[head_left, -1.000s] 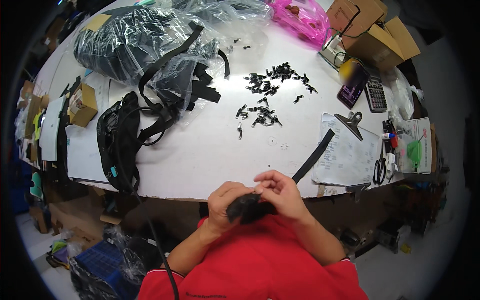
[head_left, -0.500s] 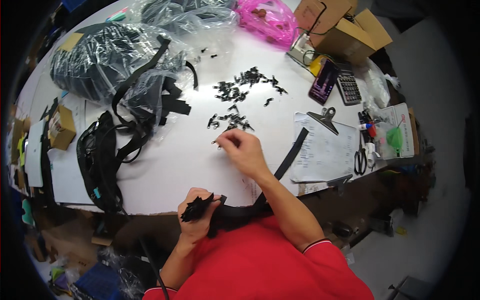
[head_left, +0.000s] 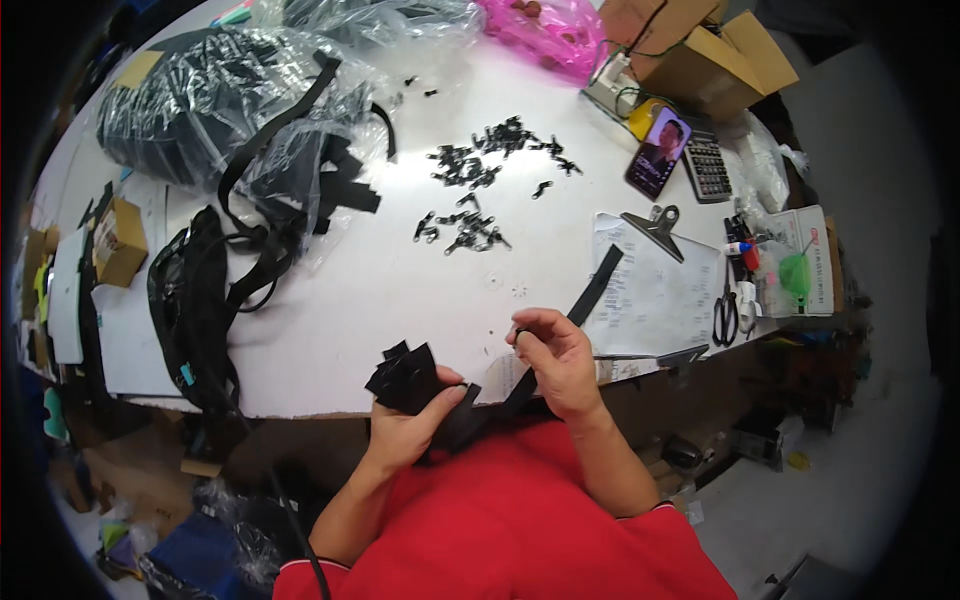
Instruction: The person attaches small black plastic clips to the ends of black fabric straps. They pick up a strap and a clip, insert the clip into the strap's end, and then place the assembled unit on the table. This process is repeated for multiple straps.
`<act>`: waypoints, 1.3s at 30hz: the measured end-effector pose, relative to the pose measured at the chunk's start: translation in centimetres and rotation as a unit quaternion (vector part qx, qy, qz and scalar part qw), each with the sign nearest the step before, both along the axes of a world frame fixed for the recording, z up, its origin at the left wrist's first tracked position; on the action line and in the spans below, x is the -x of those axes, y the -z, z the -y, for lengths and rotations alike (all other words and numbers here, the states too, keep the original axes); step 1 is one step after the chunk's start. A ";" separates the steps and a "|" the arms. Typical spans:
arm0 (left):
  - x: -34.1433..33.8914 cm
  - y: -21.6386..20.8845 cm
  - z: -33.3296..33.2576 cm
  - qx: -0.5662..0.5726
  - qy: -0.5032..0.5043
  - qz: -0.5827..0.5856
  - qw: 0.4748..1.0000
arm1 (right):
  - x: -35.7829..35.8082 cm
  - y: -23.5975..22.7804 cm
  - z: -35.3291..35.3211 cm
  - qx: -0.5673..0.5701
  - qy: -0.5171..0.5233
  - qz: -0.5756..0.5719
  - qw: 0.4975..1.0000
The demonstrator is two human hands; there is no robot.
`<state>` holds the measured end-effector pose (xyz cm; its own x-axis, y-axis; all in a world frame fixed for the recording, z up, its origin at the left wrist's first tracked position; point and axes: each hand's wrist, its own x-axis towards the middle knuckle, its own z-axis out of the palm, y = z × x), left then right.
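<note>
My left hand (head_left: 408, 432), at the table's front edge, is closed round a bundle of folded black fabric strips (head_left: 402, 378), with one strip end (head_left: 470, 398) standing up by the thumb. To its right, my right hand (head_left: 562, 368) pinches a small dark piece, mostly covered by the fingertips; it looks like a zipper slider. Ahead of both hands lie loose piles of small black zipper sliders (head_left: 470, 232). A long black strip (head_left: 600, 285) passes under my right hand and reaches onto the clipboard (head_left: 655, 300).
Plastic-wrapped dark goods (head_left: 190, 120) and a black strapped bag (head_left: 195, 300) fill the left side. At right are a phone (head_left: 657, 155), a calculator (head_left: 709, 170), scissors (head_left: 726, 318) and an open cardboard box (head_left: 710, 75). A pink bag (head_left: 550, 35) sits at the far edge.
My right hand has come back from the slider pile toward my left hand, fingers pinched. The left hand has turned and shifted right with its bundle. The phone screen has brightened.
</note>
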<state>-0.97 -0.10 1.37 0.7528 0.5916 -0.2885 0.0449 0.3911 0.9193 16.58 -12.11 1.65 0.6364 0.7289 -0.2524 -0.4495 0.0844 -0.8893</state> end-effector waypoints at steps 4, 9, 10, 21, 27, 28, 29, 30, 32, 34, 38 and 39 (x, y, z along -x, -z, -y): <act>-0.7 -0.4 0.2 -0.006 0.011 0.021 1.000 | 0.2 1.2 1.6 -0.024 -0.060 -0.047 0.997; -0.6 -0.9 0.6 -0.026 0.023 0.029 0.999 | 0.8 0.7 1.5 -0.048 -0.092 0.244 0.964; -0.6 -1.1 0.6 -0.033 0.028 0.033 0.998 | 1.1 0.5 1.6 -0.043 -0.088 0.241 0.966; -0.9 -1.7 1.0 -0.114 0.025 0.078 0.990 | 1.4 -1.4 1.8 -0.012 -0.137 0.252 0.958; -0.6 -1.5 0.9 -0.113 0.022 0.060 0.992 | 1.0 -2.0 1.9 0.026 -0.111 0.354 0.928; -0.6 -1.5 1.0 -0.101 0.023 0.058 0.993 | 0.9 -2.2 2.0 0.046 -0.116 0.372 0.920; -0.6 -1.5 1.0 -0.089 0.024 0.056 0.994 | 0.9 -2.3 2.0 0.050 -0.116 0.376 0.918; -0.6 -1.5 1.0 -0.078 0.024 0.054 0.995 | 0.7 -2.4 1.9 0.054 -0.116 0.379 0.917; -0.6 -1.4 1.1 -0.084 0.022 0.050 0.995 | 0.5 -2.2 2.0 0.055 -0.123 0.368 0.920; -0.6 -1.3 1.1 -0.086 0.022 0.048 0.995 | 0.3 -1.8 2.1 0.049 -0.135 0.340 0.930; -0.5 -1.0 1.2 -0.086 0.024 0.049 0.995 | 1.1 -1.8 1.9 0.035 -0.116 0.211 0.970; -0.5 -1.0 1.3 -0.086 0.024 0.050 0.995 | 1.3 -1.9 1.7 0.026 -0.111 0.192 0.975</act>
